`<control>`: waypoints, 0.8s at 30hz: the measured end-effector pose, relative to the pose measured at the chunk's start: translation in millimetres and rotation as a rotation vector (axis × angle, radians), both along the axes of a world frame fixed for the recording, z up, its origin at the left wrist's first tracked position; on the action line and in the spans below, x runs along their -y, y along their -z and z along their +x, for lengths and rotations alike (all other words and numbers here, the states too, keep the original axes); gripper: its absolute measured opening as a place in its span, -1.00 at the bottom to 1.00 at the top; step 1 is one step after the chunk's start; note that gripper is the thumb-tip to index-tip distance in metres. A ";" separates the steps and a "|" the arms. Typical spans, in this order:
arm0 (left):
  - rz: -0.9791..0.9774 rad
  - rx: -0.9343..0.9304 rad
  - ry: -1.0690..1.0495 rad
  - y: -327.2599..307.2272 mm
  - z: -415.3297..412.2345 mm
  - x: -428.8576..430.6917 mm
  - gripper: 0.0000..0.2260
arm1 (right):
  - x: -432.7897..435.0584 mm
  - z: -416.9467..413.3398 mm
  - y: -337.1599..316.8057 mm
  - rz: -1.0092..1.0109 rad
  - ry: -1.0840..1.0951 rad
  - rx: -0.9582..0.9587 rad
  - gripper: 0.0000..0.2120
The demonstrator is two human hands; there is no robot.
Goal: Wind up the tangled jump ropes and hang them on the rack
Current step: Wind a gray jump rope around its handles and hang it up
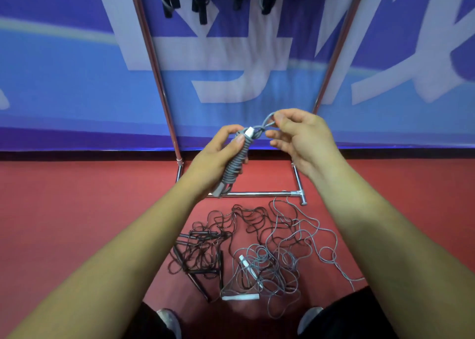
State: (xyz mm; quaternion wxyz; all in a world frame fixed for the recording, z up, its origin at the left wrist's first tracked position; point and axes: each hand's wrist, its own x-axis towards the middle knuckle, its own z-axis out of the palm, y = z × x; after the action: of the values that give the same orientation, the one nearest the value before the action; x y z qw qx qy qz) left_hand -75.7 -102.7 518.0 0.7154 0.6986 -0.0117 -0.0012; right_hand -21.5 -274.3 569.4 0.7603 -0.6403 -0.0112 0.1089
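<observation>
Gripping a wound grey jump rope [235, 163] in the left hand [218, 156], with fingers curled round the coils, in front of the rack [257, 194] and between its two uprights. Pinching the bundle's end loop [269, 119] with the right hand [303, 138]. Down on the red floor [77, 223], in front of the rack's foot bar: tangled black ropes [205, 251] toward the left, tangled grey ropes [280, 256] with white handles toward the right, overlapping in the middle. High on the rack: four hung ropes [199, 1], already wound. Behind the rack: a blue banner [64, 81].
</observation>
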 end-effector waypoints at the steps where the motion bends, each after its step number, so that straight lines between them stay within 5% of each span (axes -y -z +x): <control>1: -0.008 0.003 0.020 -7.4 1.8 -0.1 -0.87 | -0.2 2.2 -12.4 -0.031 -0.010 0.039 -0.88; 7: 0.112 0.128 0.052 -87.2 21.4 -0.9 -0.60 | 2.4 26.3 -99.0 -0.065 -0.040 0.217 -0.88; 18: 0.278 0.272 -0.084 -201.0 98.2 24.4 -0.74 | 28.1 94.6 -222.6 -0.194 -0.004 0.446 -0.95; 24: 0.293 0.287 -0.105 -232.0 164.3 47.7 -0.63 | 48.8 148.3 -268.8 -0.237 0.148 0.526 -0.81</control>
State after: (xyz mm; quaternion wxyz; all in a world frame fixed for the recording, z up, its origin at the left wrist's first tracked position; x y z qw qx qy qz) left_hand 88.6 -150.4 750.0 0.5964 0.7877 -0.0767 0.1337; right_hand 126.8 -323.1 838.2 0.6570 -0.7300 -0.1485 -0.1159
